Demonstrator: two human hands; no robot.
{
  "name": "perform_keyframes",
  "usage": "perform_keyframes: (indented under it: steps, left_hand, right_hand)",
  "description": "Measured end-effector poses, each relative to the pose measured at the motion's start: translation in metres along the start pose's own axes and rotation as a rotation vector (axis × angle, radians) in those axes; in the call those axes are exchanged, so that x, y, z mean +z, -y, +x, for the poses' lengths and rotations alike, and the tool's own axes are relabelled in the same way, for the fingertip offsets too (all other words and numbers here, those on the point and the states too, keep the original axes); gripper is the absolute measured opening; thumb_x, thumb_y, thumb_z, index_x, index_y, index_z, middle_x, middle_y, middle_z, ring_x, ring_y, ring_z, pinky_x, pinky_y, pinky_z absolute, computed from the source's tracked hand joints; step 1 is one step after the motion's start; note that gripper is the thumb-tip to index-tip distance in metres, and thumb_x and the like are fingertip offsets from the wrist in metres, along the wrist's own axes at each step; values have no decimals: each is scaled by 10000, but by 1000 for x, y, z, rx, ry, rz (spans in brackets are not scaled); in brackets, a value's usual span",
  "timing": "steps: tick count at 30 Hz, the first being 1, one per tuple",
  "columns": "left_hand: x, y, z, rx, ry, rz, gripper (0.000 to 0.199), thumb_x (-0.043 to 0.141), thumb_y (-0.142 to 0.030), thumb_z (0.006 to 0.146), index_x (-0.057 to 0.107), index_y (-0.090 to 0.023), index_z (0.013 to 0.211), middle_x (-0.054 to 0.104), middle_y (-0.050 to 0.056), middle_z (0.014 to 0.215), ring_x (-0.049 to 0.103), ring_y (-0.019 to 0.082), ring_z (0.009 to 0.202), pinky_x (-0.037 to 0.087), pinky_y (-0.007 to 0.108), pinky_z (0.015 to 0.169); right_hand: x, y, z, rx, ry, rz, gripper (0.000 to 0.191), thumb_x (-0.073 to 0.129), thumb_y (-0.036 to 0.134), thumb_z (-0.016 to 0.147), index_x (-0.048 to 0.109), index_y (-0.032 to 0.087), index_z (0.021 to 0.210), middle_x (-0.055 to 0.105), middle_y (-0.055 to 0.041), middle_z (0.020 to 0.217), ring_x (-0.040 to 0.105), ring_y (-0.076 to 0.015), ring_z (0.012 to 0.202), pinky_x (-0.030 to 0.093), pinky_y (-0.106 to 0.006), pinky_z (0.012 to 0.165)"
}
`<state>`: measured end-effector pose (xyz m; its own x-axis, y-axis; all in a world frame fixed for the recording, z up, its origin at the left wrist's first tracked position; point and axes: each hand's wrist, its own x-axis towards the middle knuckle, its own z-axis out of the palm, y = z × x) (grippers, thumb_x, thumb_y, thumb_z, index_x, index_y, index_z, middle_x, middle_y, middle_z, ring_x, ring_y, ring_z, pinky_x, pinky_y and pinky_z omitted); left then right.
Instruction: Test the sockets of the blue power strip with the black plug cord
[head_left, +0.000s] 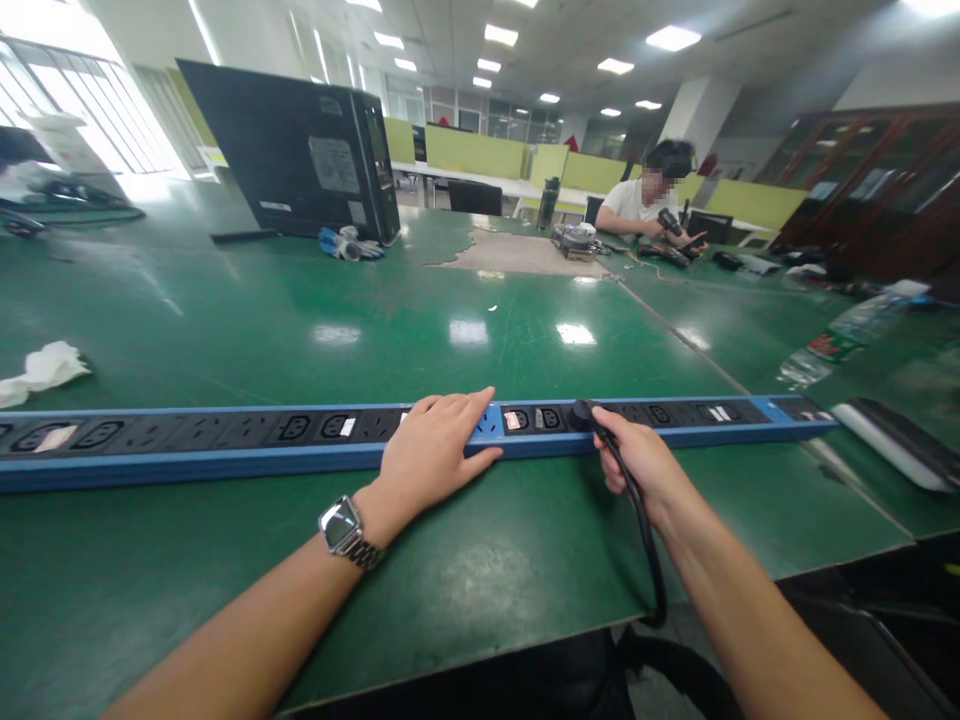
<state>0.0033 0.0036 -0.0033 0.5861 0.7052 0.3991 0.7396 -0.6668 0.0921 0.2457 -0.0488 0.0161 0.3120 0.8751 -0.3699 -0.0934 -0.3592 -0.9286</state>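
A long blue power strip (247, 458) with black sockets of several shapes lies across the green table. My left hand (439, 445), with a watch (343, 527) on its wrist, rests flat on the strip, fingers stretched to the right and thumb apart. To its right, my right hand (637, 455) is closed on a black power plug (582, 414). The plug's head sits at a socket of the strip; how deep its pins are cannot be seen. From the plug a black cable (643, 530) drops past the hand and over the table's front edge.
A black computer case (300, 150) stands at the back left, with gloves (349, 243) beside it. White tissue (46, 370) lies at left. A plastic bottle (847, 335) and a black-and-white object (896, 440) lie at right. Another person (637, 205) sits across the table.
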Motion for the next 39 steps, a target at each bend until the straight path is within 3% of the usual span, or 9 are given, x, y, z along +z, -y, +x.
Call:
perform_keyframes:
  steps: [8,12,15,18,21,24,26,32,39]
  left_hand:
    - [-2,0,0,4,-2,-7,665,594,-490,874,389,-182,1428,616,129,1316,574,271,1202,411,434,1030]
    - [-1,1,-1,4,0,-10,672,602,-488,871,390,-177,1427,612,131,1320,573,274,1201,408,439,1031]
    - [-1,1,-1,0,8,-16,675,600,-493,873,387,-176,1429,605,123,1332,561,274,1213,399,442,1039]
    - [-1,1,0,-10,7,-15,682,602,-493,873,381,-177,1436,601,115,1340,555,272,1218,392,443,1047]
    - [-1,0,0,-11,8,-12,680,609,-488,869,392,-170,1430,599,114,1343,558,273,1213,397,450,1044]
    - [-1,0,0,-5,4,-6,669,611,-486,868,408,-166,1420,600,113,1342,563,275,1204,404,451,1037]
    - [0,0,0,-2,-1,-2,667,609,-488,869,411,-165,1418,602,116,1339,565,276,1200,407,449,1033]
    - [-1,0,0,-6,-4,8,663,606,-487,871,408,-168,1418,609,120,1326,569,275,1194,406,452,1034]
    - [-1,0,0,4,-5,5,659,607,-491,869,416,-170,1412,613,119,1322,572,276,1190,414,451,1026]
  right_hand:
    - [-8,9,-1,57,101,86,273,586,360,882,595,134,729,436,79,421,339,-34,291,238,-138,302]
    - [-9,7,-11,11,127,175,313,631,437,851,612,136,769,388,97,418,281,-25,282,201,-146,301]
    - [-16,28,-33,-199,152,292,324,679,472,795,598,165,729,335,107,393,266,-32,274,218,-169,314]
    - [-45,62,-45,-443,80,309,280,632,433,834,621,181,713,360,76,378,330,-52,280,239,-206,351]
    - [-89,76,-32,-269,-26,174,398,531,412,918,596,178,603,326,56,335,311,-54,256,158,-243,371]
    - [-125,62,-6,2,-109,53,466,543,432,918,553,172,531,298,63,323,266,-39,247,82,-265,411]
    - [-139,47,9,69,-145,6,468,561,444,903,537,174,521,306,64,327,264,-41,255,70,-274,433]
    - [-144,31,25,96,-170,-72,458,558,473,894,528,182,541,334,57,338,293,-50,274,82,-308,469]
    - [-144,32,24,69,-329,-187,441,576,500,866,521,183,566,333,70,340,284,-31,269,89,-297,471]
